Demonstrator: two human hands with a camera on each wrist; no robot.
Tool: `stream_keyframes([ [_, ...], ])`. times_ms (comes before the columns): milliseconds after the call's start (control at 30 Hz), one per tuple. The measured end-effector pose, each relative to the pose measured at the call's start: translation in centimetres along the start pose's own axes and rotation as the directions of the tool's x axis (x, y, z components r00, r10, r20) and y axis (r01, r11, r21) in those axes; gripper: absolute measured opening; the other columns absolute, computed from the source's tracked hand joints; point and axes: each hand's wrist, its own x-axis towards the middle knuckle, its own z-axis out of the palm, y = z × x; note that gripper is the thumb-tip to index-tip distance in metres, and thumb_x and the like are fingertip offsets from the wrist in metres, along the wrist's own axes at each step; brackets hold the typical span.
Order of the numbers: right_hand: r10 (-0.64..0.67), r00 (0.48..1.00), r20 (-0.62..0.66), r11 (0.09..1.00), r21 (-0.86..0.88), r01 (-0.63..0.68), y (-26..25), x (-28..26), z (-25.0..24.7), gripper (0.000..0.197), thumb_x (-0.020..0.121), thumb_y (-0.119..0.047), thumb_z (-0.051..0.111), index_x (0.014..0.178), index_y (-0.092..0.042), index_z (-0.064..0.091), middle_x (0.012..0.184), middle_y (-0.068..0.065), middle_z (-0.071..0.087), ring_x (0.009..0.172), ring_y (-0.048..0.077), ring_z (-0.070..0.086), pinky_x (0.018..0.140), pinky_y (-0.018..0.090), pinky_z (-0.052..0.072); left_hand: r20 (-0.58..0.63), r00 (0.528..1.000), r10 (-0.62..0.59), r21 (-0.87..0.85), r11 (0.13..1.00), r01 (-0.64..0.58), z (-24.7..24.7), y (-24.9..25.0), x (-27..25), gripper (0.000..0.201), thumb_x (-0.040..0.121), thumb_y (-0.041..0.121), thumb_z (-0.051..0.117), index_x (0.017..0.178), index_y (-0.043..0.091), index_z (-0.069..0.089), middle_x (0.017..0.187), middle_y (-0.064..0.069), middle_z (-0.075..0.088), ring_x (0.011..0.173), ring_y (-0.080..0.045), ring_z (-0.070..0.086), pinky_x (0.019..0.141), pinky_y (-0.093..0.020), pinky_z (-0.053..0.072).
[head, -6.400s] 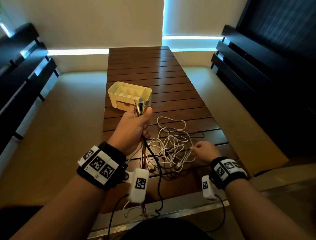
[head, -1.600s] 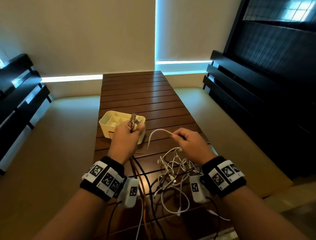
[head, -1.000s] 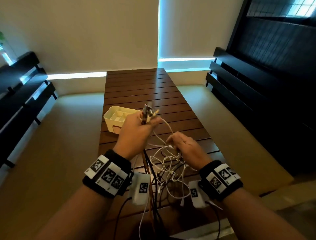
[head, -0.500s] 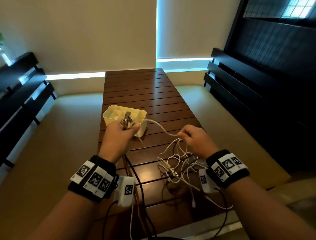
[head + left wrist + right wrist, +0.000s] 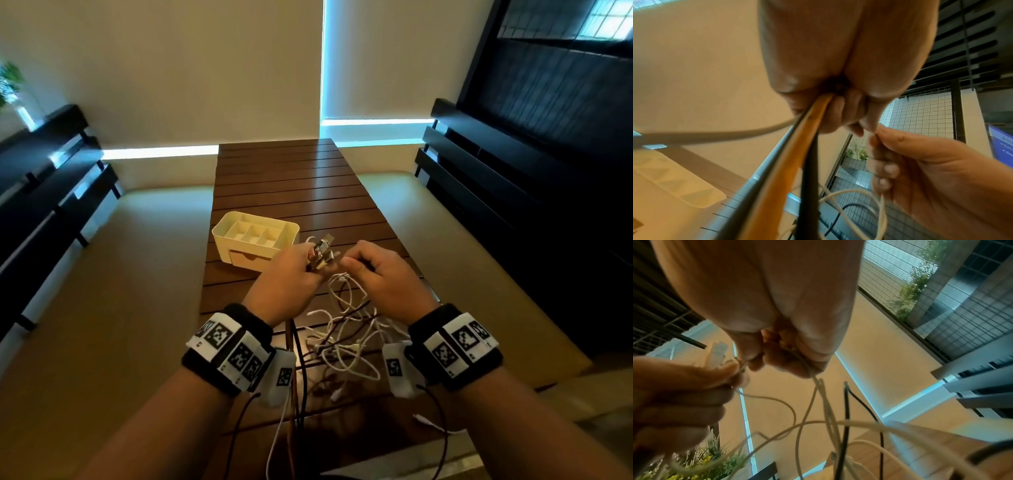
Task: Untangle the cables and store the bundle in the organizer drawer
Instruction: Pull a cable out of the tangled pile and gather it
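My left hand (image 5: 291,281) grips a bunch of cable ends, whose metal plugs (image 5: 322,255) stick up out of the fist. In the left wrist view orange, black and white cables (image 5: 793,162) run down from that fist. My right hand (image 5: 376,274) is right beside it, fingers curled, pinching a white cable (image 5: 813,394) that hangs from it. Below both hands a tangle of white and dark cables (image 5: 342,335) lies on the slatted wooden table (image 5: 291,185). The cream organizer (image 5: 255,245), with open compartments on top and a drawer in front, stands just beyond my left hand.
Dark benches run along the left (image 5: 51,192) and right (image 5: 496,178) of the table. Some cable ends trail off the table's near edge (image 5: 428,423). The far half of the table holds nothing.
My right hand has risen from the tangle and come in to meet the left hand at the plugs. The left hand has moved right, away from the organizer.
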Motion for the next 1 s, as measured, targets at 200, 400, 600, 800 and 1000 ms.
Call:
stream_keyframes([
  [200, 0.229, 0.950, 0.211, 0.971, 0.016, -0.237, 3.7, -1.4, 3.0, 0.041, 0.103, -0.045, 0.034, 0.096, -0.016, 0.062, 0.089, 0.007, 0.067, 0.077, 0.013, 0.061, 0.065, 0.022, 0.047, -0.313, 0.946, -0.080, -0.254, 0.967, -0.002, -1.5, 1.1, 0.1, 0.020, 0.095, 0.027, 0.064, 0.083, 0.012, 0.068, 0.060, 0.011, 0.060, 0.058, -0.006, 0.051, 0.063, -0.039, 0.047],
  [400, 0.287, 0.956, -0.064, 0.935, 0.236, -0.265, 3.4, 0.3, 2.2, 0.023, 0.103, -0.033, 0.046, 0.090, -0.025, 0.062, 0.082, 0.005, 0.067, 0.077, 0.024, 0.065, 0.068, 0.043, 0.054, -0.152, 0.942, -0.300, -0.147, 0.949, 0.279, -2.6, -0.9, 0.0, 0.021, 0.097, 0.023, 0.063, 0.076, 0.026, 0.064, 0.068, 0.007, 0.060, 0.065, -0.012, 0.052, 0.061, -0.026, 0.045],
  [600, 0.139, 0.979, -0.152, 0.988, 0.095, -0.125, 2.7, 2.4, 1.2, 0.011, 0.100, -0.027, 0.056, 0.096, -0.025, 0.067, 0.086, -0.001, 0.064, 0.075, 0.011, 0.056, 0.064, 0.023, 0.044, -0.261, 0.942, -0.213, -0.105, 0.976, 0.191, -1.9, -1.5, -0.2, 0.012, 0.095, 0.021, 0.065, 0.106, 0.027, 0.064, 0.088, 0.018, 0.062, 0.088, -0.008, 0.061, 0.077, -0.030, 0.050],
  [800, 0.071, 0.997, 0.015, 0.991, -0.113, -0.069, 3.3, 2.4, 2.3, 0.013, 0.098, -0.022, 0.060, 0.097, -0.016, 0.072, 0.084, -0.011, 0.056, 0.076, 0.003, 0.052, 0.067, 0.019, 0.038, -0.380, 0.925, 0.008, -0.098, 0.994, -0.049, -1.1, 0.0, -0.4, 0.034, 0.095, 0.024, 0.065, 0.128, 0.034, 0.058, 0.094, 0.024, 0.061, 0.093, 0.004, 0.060, 0.081, -0.016, 0.047],
  [1000, -0.083, 0.996, 0.021, 0.996, -0.040, 0.084, 1.5, 1.4, 1.7, 0.012, 0.097, -0.019, 0.061, 0.099, -0.014, 0.073, 0.083, -0.009, 0.054, 0.074, 0.008, 0.051, 0.064, 0.014, 0.040, -0.058, 0.998, -0.030, -0.004, 1.000, 0.030, -0.6, -0.5, 0.6, 0.013, 0.097, 0.029, 0.062, 0.104, 0.019, 0.067, 0.085, 0.003, 0.066, 0.076, -0.011, 0.059, 0.071, -0.036, 0.049],
])
